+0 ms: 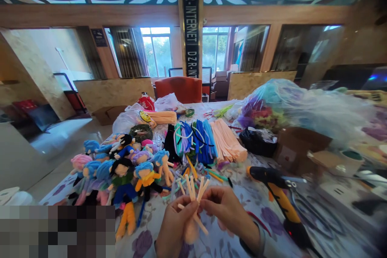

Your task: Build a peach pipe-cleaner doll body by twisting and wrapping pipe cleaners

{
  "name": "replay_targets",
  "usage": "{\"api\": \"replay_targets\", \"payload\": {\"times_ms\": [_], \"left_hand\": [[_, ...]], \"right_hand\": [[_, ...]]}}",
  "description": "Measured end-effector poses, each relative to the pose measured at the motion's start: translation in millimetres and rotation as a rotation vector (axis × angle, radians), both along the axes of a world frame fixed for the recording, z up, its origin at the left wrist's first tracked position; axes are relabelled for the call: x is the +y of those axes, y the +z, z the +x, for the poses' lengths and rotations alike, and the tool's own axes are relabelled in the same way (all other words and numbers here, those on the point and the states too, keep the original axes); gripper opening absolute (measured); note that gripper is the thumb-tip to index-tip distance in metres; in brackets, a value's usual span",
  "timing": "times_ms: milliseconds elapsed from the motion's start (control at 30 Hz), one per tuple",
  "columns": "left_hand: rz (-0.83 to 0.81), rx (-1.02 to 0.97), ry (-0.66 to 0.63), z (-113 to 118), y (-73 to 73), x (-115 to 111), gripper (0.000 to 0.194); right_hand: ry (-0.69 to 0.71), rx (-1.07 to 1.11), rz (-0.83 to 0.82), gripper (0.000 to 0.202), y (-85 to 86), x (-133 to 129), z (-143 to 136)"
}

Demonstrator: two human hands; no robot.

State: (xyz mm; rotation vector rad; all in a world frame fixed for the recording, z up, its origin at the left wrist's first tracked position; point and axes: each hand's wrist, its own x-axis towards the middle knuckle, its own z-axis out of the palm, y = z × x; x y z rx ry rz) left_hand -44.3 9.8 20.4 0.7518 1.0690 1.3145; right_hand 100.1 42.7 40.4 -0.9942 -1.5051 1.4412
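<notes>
Near the table's front edge, my left hand (pixel 175 223) is closed around several peach pipe cleaners (pixel 192 188), whose ends fan upward. Below them hangs a rounded peach fuzzy part (pixel 191 231), and one stem sticks out down to the right. My right hand (pixel 223 207) pinches at the same bunch from the right side, its fingertips close to the left thumb. Just beyond my hands lie loose coloured pipe cleaner pieces (pixel 192 167). Finished pipe cleaner dolls (pixel 121 177) with blue, pink and black hair are heaped to the left.
Bundles of blue pipe cleaners (pixel 198 139) and peach pipe cleaners (pixel 228 139) lie ahead. At right are a black and orange glue gun (pixel 279 197), scissors (pixel 314 213), a cardboard box (pixel 302 149) and large plastic bags (pixel 302 105). An orange chair (pixel 178 88) stands across the flowered tablecloth.
</notes>
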Motion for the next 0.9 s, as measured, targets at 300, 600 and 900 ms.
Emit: {"api": "replay_targets", "payload": {"times_ms": [300,600,900], "left_hand": [[0.053,0.052,0.030,0,1.2,1,0.024],[0.051,0.125,0.012,-3,-8.8,2,0.023],[0.016,0.084,-0.039,-2,-9.2,2,0.023]], "right_hand": [[0.028,0.014,0.038,0.011,-5.3,0,-1],[-0.019,0.029,0.124,0.024,4.8,-3,0],[-0.077,0.174,0.136,0.022,-11.8,5,-1]]}}
